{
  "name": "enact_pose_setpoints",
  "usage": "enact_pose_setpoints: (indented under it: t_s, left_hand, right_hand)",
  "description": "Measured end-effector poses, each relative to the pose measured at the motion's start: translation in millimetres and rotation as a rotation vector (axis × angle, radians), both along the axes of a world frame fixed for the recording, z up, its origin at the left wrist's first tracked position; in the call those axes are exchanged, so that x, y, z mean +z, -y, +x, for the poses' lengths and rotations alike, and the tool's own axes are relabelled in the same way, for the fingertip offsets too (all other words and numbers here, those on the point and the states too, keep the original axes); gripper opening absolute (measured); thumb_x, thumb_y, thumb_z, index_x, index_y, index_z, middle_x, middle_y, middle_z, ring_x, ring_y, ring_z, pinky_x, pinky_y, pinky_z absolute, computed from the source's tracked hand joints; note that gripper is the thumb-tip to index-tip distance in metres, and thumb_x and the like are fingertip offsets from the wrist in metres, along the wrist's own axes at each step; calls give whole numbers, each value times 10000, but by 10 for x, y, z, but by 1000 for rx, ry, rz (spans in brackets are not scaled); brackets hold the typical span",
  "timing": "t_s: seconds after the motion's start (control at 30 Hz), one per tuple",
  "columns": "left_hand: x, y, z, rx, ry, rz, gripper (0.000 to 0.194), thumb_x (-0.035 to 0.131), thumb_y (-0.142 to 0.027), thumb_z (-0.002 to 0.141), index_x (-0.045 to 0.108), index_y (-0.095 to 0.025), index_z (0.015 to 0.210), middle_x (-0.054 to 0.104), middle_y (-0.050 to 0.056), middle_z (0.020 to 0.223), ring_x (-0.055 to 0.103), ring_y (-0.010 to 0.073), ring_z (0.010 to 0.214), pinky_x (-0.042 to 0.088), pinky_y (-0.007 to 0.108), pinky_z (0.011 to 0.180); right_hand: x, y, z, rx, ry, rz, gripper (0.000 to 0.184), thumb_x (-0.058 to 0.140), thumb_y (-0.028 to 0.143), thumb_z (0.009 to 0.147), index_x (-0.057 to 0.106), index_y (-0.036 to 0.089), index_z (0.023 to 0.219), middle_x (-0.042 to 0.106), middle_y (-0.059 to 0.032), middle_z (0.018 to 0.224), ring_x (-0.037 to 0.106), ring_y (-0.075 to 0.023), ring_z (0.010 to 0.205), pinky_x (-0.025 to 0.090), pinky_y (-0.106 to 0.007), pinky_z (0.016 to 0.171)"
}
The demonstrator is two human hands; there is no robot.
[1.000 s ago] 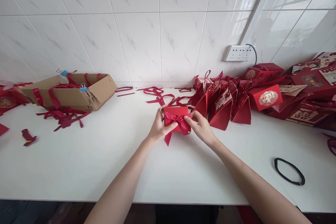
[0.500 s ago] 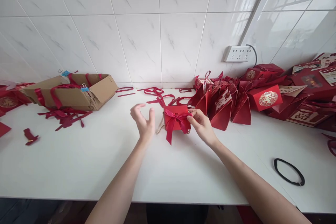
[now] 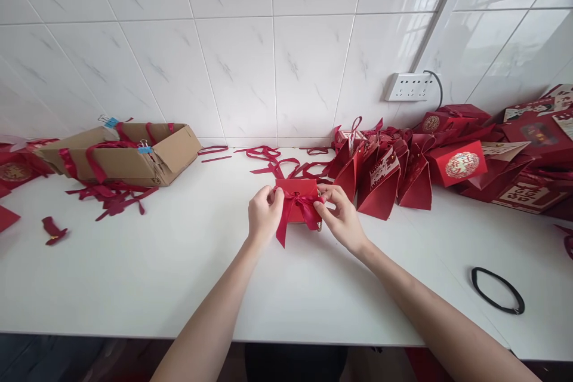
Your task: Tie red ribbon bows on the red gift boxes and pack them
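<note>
A small red gift box [image 3: 293, 185] rests on the white table in front of me, a dark red ribbon [image 3: 308, 212] tied in a bow on its face. Two ribbon tails hang down from the knot. My left hand [image 3: 265, 213] pinches the bow's left loop between thumb and fingers. On the other side, my right hand [image 3: 342, 218] is closed on the right loop. Part of a gold chain shows at the box's right edge, beside my right fingers. The loop ends are hidden by the fingertips.
A cardboard box [image 3: 179, 152] with ribbons and clips stands at left, loose ribbons [image 3: 114, 196] before it. Red folded boxes [image 3: 380, 185] crowd the right. Loose ribbon strips [image 3: 282, 166] lie near the wall. A black band [image 3: 496, 290] lies front right; a socket strip [image 3: 409, 87] is on the wall.
My left hand, open and apart from the box before, has moved right and closed on the bow's left loop. My right hand still holds the right loop.
</note>
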State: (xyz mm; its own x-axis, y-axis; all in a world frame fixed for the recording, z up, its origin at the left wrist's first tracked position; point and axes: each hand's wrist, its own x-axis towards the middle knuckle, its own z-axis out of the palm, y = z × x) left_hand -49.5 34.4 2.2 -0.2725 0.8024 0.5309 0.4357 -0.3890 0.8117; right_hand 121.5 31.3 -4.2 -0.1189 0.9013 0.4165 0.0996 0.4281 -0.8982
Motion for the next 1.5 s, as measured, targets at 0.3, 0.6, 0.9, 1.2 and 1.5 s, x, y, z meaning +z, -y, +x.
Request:
enact_pose_setpoints:
  t_s: [0.3,0.6,0.9,1.2,1.5]
  left_hand:
    - [-165,11,96,12,5,281,313,372,-246,892,211,-212,626,254,-41,576,251,111,503,271,240,469]
    - [-222,-61,78,10,17,266,271,396,-273,895,340,-211,638,369,-13,614,368,133,572,338,250,538]
    - [-181,2,107,-64,98,117,234,403,-259,831,307,-212,623,355,-18,610,373,128,558,351,242,528]
    - [-173,4,129,-10,95,136,278,410,-294,872,344,-209,616,376,-7,627,383,140,613,357,262,599]
    - [-146,25,66,-48,66,134,276,441,-286,843,386,-210,584,404,-4,594,421,143,592,368,257,553]
  right_hand:
    - [72,-28,10,123,-307,-257,346,694,486,723,489,209,689,623,-21,887,568,-162,760,487,-330,687]
    - [58,-56,26,124,-374,-289,350,760,467,665,534,200,672,615,-6,851,569,-151,769,476,-334,767]
    - [30,-90,70,62,-193,-162,349,646,518,757,485,211,719,620,-44,938,581,-186,853,489,-381,817]
    - [-13,-79,66,36,-171,-125,273,592,445,812,475,213,727,584,-34,985,552,-184,909,465,-387,851]
    - [5,-69,56,0,-87,-95,247,572,422,782,473,209,705,529,-57,1039,536,-200,948,476,-340,759]
